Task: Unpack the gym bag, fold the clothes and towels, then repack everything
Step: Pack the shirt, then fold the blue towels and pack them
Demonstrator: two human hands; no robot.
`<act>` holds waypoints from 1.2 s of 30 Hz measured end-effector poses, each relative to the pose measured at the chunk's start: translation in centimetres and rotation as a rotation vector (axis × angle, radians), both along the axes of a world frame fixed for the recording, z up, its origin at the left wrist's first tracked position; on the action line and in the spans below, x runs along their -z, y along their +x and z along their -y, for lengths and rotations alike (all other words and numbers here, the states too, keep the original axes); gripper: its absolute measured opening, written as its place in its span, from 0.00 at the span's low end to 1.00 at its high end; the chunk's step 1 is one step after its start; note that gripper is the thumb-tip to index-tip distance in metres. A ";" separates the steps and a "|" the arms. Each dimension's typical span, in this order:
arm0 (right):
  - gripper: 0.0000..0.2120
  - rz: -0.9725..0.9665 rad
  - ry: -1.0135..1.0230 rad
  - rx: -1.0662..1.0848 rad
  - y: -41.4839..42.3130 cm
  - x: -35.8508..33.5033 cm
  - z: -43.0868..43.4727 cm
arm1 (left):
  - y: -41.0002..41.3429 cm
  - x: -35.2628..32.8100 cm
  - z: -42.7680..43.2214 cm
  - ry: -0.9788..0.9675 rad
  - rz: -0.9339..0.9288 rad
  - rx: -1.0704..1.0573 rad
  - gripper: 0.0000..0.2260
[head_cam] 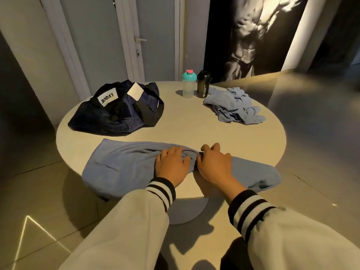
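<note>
Gripping a bunched ridge of the blue towel (124,162) with the bent fingers (176,152) of the left hand (171,164), with the thumb closing on the ridge from the right. Pinching the same ridge just beside it with the right hand (213,162), with fingertips curled on the far side and the thumb on the left, the two hands almost touching. Working with this towel laid across the near part of the round table (194,129), with both ends hanging over the near edge, one at the left and one at the right.

Being most likely in the folding step: bag apparently unpacked, first towel in hand and not yet folded. Calling next, probably, for letting go of the bunch, for lifting the hanging ends onto the table, for smoothing the cloth flat, and then for bringing one end over the other.

Seeing at the far right a crumpled blue cloth (233,106), not yet folded, reaching up to the black shaker bottle (203,84). Seeing just left of that a clear shaker bottle (188,84) with a teal lid. Seeing at the far left the gym bag (116,112), dark, slumped and open, close to the far left corner of the towel.

Possibly getting in the way: the bag, when spreading the towel wider to the far left. Also risking a slide off the table, through the weight of the hanging ends.
</note>
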State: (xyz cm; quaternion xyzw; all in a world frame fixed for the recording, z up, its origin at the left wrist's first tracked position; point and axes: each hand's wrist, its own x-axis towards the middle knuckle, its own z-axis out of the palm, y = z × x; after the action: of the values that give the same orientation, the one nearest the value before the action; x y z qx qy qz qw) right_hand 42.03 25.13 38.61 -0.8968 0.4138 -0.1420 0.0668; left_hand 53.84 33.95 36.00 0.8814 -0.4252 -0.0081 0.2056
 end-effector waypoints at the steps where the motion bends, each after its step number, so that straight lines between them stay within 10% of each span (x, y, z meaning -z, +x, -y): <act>1: 0.13 -0.026 0.015 -0.007 -0.2 -0.1 0.3 | 0.3 0.3 0.3 0.043 0.018 0.032 0.25; 23: 0.12 -0.151 0.101 -0.026 2.5 -1.6 3.4 | 2.4 1.1 1.5 0.082 0.086 0.097 0.23; 29: 0.13 0.264 0.026 -0.143 4.9 -3.1 5.9 | 1.2 0.2 0.6 0.050 0.055 0.271 0.27; 32: 0.25 0.168 -0.022 -0.253 6.0 -1.4 5.8 | 1.0 -0.1 0.5 0.058 0.056 0.247 0.27; 36: 0.16 0.230 -0.114 -0.067 4.7 1.1 4.7 | 1.1 0.0 0.9 0.093 0.023 0.200 0.29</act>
State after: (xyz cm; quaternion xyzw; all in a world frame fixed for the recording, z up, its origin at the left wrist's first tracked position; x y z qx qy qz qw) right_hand 46.78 20.44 37.47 -0.8901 0.3645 -0.2650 0.0674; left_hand 54.98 33.07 36.01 0.8433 -0.5123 -0.0384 0.1577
